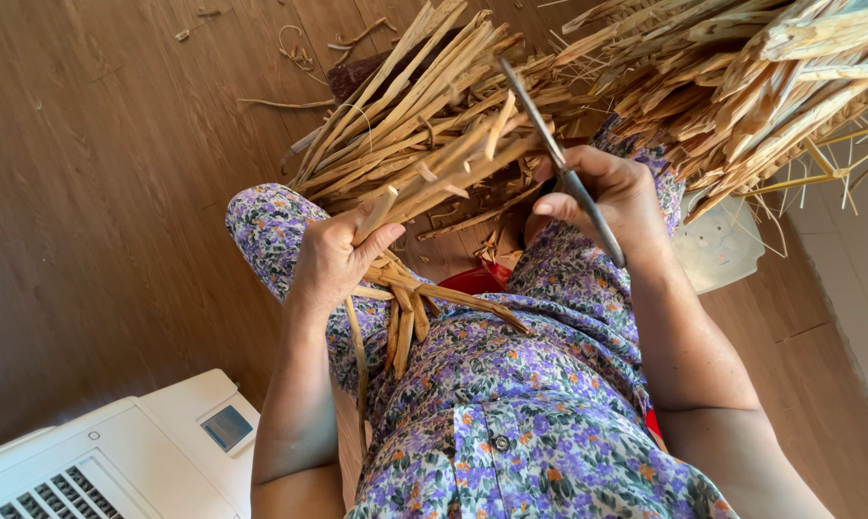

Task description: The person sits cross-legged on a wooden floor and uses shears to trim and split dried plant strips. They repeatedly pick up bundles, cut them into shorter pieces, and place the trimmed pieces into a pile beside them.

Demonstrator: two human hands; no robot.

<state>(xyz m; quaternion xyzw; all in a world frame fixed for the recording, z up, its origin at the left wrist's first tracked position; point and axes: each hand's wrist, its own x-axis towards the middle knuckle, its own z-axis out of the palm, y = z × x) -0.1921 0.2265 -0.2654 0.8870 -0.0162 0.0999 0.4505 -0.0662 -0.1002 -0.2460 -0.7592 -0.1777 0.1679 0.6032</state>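
Observation:
My left hand (333, 258) grips a bundle of dry tan straw strips (424, 144) near its lower end; the strips fan up and to the right. Loose ends of the bundle hang down over my lap below the hand. My right hand (611, 197) holds a pair of grey scissors (557, 154), blades pointing up and left into the straw tips. I wear a purple floral dress (511, 404) that fills the lower middle of the view.
A large heap of straw strips (741, 86) fills the upper right. A white appliance with a vent grille and small screen (117, 461) sits at the lower left. A white plastic object (722, 250) lies right. Straw scraps (299, 48) litter the wooden floor.

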